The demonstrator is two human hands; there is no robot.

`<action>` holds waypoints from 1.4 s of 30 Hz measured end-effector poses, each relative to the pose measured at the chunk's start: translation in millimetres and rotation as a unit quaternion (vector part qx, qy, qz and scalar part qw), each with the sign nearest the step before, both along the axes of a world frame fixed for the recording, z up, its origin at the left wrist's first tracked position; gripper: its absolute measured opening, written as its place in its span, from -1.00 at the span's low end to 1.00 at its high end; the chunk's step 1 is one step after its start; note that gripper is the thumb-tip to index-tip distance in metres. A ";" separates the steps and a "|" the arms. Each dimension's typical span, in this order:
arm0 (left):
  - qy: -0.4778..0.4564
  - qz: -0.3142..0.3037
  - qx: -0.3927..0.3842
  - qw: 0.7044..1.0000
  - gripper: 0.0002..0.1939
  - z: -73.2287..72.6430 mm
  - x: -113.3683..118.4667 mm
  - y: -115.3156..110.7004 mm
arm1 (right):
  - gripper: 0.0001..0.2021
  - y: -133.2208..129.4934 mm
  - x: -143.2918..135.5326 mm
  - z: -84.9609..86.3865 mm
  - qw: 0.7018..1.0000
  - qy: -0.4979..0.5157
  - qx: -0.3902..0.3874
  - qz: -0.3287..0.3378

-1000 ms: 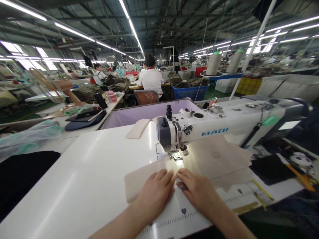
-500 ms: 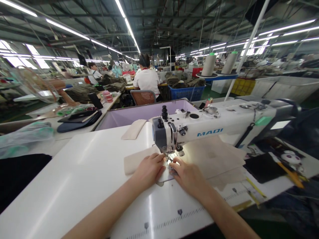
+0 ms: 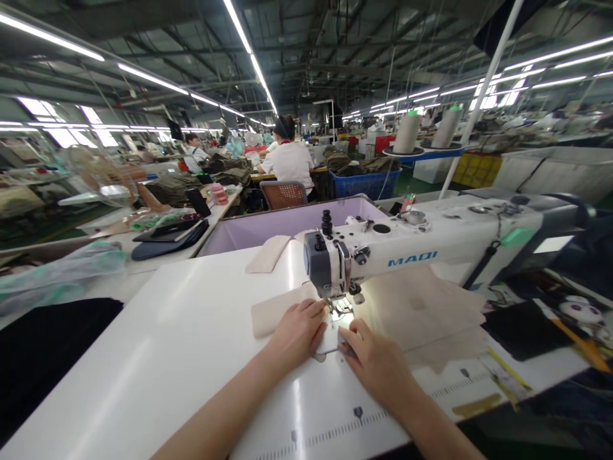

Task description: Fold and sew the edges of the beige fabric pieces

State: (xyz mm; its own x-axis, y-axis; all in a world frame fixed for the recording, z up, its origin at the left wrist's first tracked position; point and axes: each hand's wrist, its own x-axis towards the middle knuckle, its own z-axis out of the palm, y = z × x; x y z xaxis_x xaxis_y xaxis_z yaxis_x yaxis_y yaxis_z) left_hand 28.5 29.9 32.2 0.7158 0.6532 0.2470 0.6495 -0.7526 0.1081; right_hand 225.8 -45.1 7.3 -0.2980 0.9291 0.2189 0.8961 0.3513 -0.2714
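Note:
My left hand (image 3: pixel 297 331) lies palm down beside the needle area of a white sewing machine (image 3: pixel 412 246). Its fingers are stretched out over the right end of a beige fabric piece (image 3: pixel 271 316), close to the presser foot (image 3: pixel 342 308). Just right of the needle plate, my right hand (image 3: pixel 376 358) is closed, thumb and fingers together at a small dark grey thing (image 3: pixel 345 344) too hidden to name. Larger beige fabric pieces (image 3: pixel 416 313) lie under the machine arm, right of that hand.
Another beige piece (image 3: pixel 267 254) lies at the table's far edge, before a lilac-lined bin (image 3: pixel 249 230). Thread cones (image 3: pixel 408 133) stand behind the machine. At right are a black cloth (image 3: pixel 522 329) and yellow-handled tool (image 3: pixel 582 342). A co-worker (image 3: pixel 290 156) sits ahead, facing away.
My right hand has drawn back toward me from the presser foot, uncovering the needle plate. My left hand stays on the fabric. The whole view has shifted slightly.

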 end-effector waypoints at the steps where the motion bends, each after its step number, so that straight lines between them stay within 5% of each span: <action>1: 0.001 0.003 0.003 1.000 -0.70 -0.8 -0.3 -0.1 | -0.84 0.2 -0.1 -1.6 1.000 -0.004 0.002 0.001; 8: 0.013 0.043 0.004 0.999 -0.69 -4.3 3.4 -5.8 | -0.86 -1.3 -0.8 -1.9 1.000 -0.014 0.007 -0.019; 11: 0.004 0.054 -0.014 0.998 -0.75 6.7 1.4 -9.3 | -0.86 -2.1 2.0 -1.7 0.997 -0.001 0.004 -0.075; 15: -0.002 -0.005 -0.099 0.995 -0.70 29.3 -13.6 -11.9 | -0.86 -1.1 8.8 -4.4 0.992 0.020 0.009 -0.122; 21: 0.169 0.217 -0.073 0.959 -0.74 30.9 -28.4 -31.7 | -0.74 -10.8 15.5 -1.7 0.978 0.137 0.118 -0.105; 26: 0.206 0.287 -0.078 0.932 -0.75 28.5 -30.5 -48.1 | -0.64 -28.4 12.1 3.7 0.985 0.147 0.086 0.028; 33: 0.236 0.261 -0.068 0.933 -0.76 38.8 -19.6 -49.0 | -0.82 -32.6 0.6 10.7 0.999 0.019 -0.025 0.031; 38: 0.092 0.047 -0.014 0.995 -0.71 15.6 11.1 -55.2 | -0.78 -33.5 1.7 11.5 0.998 0.020 -0.028 0.050; 42: 0.075 0.039 -0.011 0.996 -0.63 -1.4 23.5 -53.6 | -0.67 -28.5 3.8 13.7 0.996 0.037 -0.049 0.070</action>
